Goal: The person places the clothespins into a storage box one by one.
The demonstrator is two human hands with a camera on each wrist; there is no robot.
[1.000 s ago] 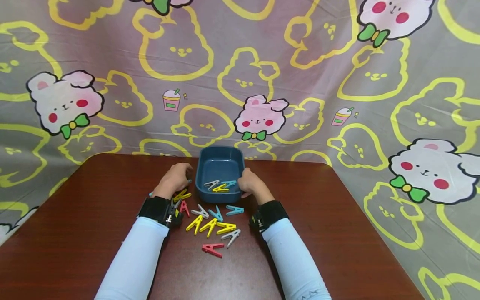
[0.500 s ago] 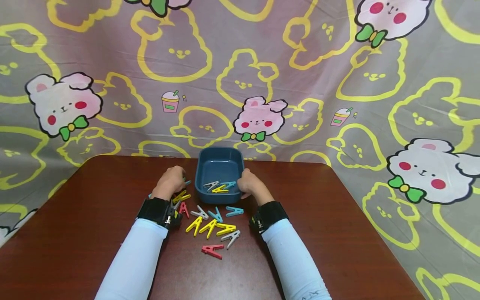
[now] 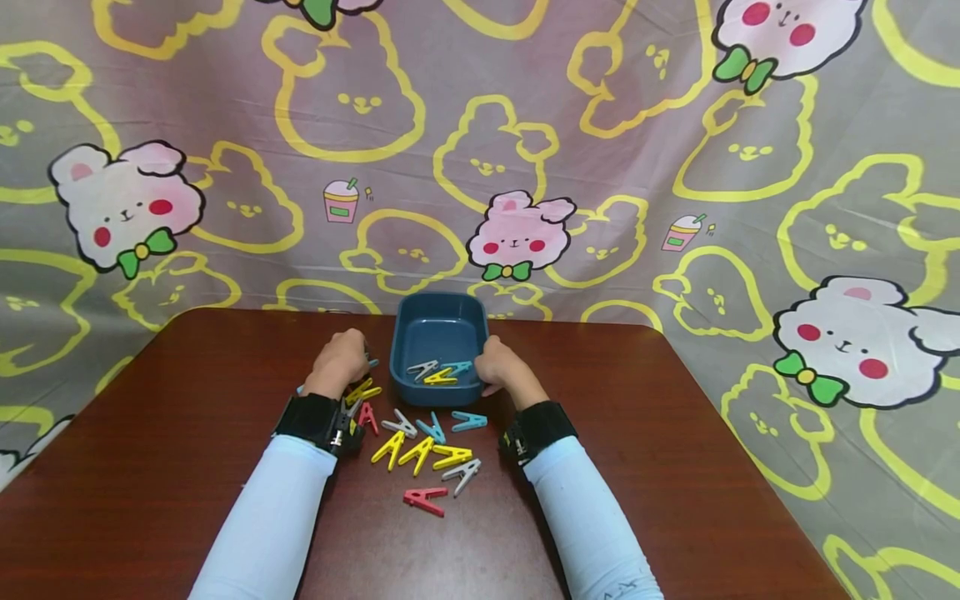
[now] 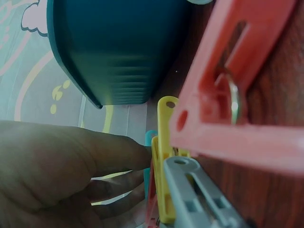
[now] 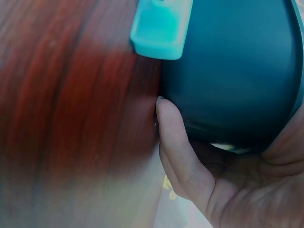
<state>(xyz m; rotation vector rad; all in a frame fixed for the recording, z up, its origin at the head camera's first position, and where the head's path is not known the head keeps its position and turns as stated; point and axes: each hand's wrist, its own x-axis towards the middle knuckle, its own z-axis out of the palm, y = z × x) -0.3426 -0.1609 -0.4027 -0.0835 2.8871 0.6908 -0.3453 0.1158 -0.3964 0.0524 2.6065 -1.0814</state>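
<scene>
A dark blue plastic bin [image 3: 438, 398] stands near the back of the table, with a grey, a yellow and a light blue clothespin inside. My right hand [image 3: 504, 367] grips its right side, and the right wrist view shows a finger against the outer wall. Left of the bin, my left hand [image 3: 339, 364] is low over the table among clothespins. In the left wrist view its fingertips are hidden behind a yellow clothespin [image 4: 164, 142] and a light blue one [image 4: 151, 137], so whether it pinches one is unclear. Close by lie a grey clothespin [image 4: 183, 171] and a red one [image 4: 209, 109].
Several more clothespins lie scattered in front of the bin, among them a yellow one [image 3: 389, 450], a light blue one [image 3: 470, 421] and a red one [image 3: 426, 500]. A patterned cloth [image 3: 420, 217] hangs behind the brown wooden table [image 3: 637, 467].
Over the last second my left hand has shifted slightly left, away from the bin, and its fingers have drawn in. My right hand and the bin have stayed put.
</scene>
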